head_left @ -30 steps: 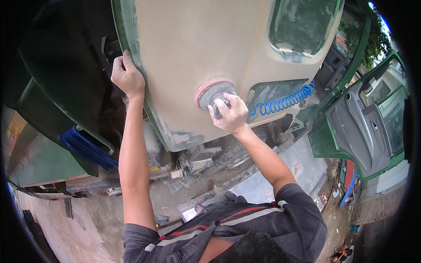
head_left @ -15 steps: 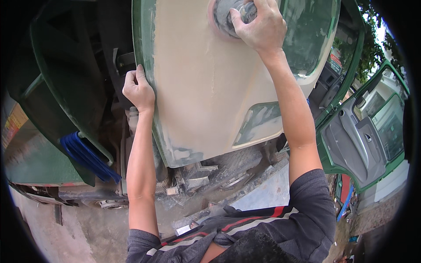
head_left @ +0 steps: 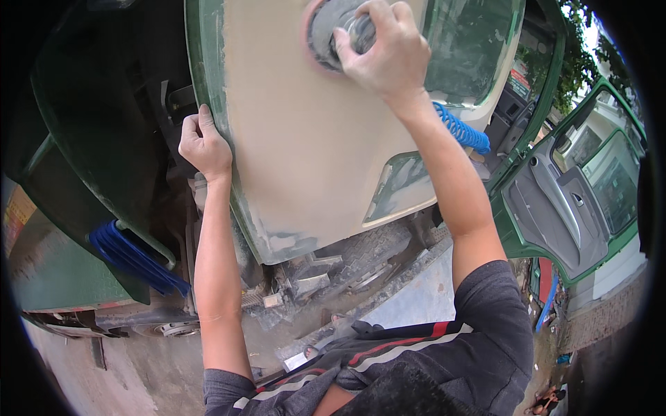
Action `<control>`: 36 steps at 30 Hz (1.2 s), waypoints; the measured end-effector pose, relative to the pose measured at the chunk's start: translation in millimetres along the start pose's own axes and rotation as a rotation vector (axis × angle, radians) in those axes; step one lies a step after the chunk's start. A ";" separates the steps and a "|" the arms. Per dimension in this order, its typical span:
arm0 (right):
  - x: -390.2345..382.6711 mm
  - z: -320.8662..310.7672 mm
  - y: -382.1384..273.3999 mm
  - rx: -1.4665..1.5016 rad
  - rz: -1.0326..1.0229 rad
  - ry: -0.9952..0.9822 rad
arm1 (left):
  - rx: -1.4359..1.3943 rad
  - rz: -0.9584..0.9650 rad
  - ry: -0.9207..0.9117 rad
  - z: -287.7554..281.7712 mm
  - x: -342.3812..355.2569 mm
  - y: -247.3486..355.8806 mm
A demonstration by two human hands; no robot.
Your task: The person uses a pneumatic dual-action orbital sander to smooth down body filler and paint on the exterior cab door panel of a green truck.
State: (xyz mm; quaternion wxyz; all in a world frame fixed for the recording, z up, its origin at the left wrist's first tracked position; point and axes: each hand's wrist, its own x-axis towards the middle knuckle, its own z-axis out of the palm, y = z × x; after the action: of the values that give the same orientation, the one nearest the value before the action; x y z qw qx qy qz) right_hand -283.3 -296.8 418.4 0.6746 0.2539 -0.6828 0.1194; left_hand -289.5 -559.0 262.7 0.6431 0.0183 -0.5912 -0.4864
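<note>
A large body panel (head_left: 298, 152), green at the edges and coated beige across most of its face, stands in front of me. My right hand (head_left: 395, 59) is closed around the top of a round orbital sander (head_left: 325, 38), whose pad lies on the beige face near the top. Against the panel's left edge, my left hand (head_left: 207, 147) is closed, its thumb up along the rim and its curled fingers partly hidden. A blue coiled air hose (head_left: 463, 130) shows behind my right forearm. Where it joins the sander is hidden.
To the right hangs an open green vehicle door (head_left: 572, 208) with grey trim. A dark blue cloth (head_left: 135, 255) drapes over a bar on the left, beside green bodywork (head_left: 69, 260). Below the panel are dusty metal parts (head_left: 312, 277) and a pale flat sheet (head_left: 416, 298).
The sander and my right hand have shifted slightly left across the panel. The view has turned a little, and the blue coiled hose has come into sight. My left hand keeps its hold.
</note>
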 end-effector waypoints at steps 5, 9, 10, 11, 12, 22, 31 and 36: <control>-180.3 -29.1 -42.8 0.110 0.040 -0.174 | -0.039 -0.019 -0.039 11.8 -3.4 2.7; -260.2 -35.4 -56.1 0.105 -0.007 -0.218 | -0.013 -0.003 -0.060 11.7 -4.8 1.1; -268.4 -35.8 -56.3 0.097 -0.020 -0.231 | -0.005 -0.014 -0.071 12.8 -6.5 1.3; -258.2 -33.9 -62.9 0.110 -0.009 -0.213 | 0.012 0.000 -0.067 6.1 -0.3 2.3; -246.1 -34.2 -61.2 0.113 0.002 -0.203 | 0.015 0.000 -0.072 6.9 -2.3 0.5; -10.4 -8.3 -7.3 0.054 0.075 -0.034 | -0.046 -0.054 -0.055 11.2 -4.2 -4.0; 187.6 -4.3 44.7 -0.006 0.159 0.046 | -0.049 -0.032 -0.082 13.9 -6.0 3.2; 83.2 -23.7 21.7 0.085 0.161 -0.058 | -0.032 -0.036 -0.065 17.8 -8.7 5.0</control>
State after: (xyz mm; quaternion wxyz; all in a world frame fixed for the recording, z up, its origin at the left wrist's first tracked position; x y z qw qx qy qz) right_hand -270.7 -281.9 505.4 0.6316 0.2299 -0.7144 0.1947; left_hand -298.8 -540.9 264.6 0.6147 0.0027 -0.6035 -0.5078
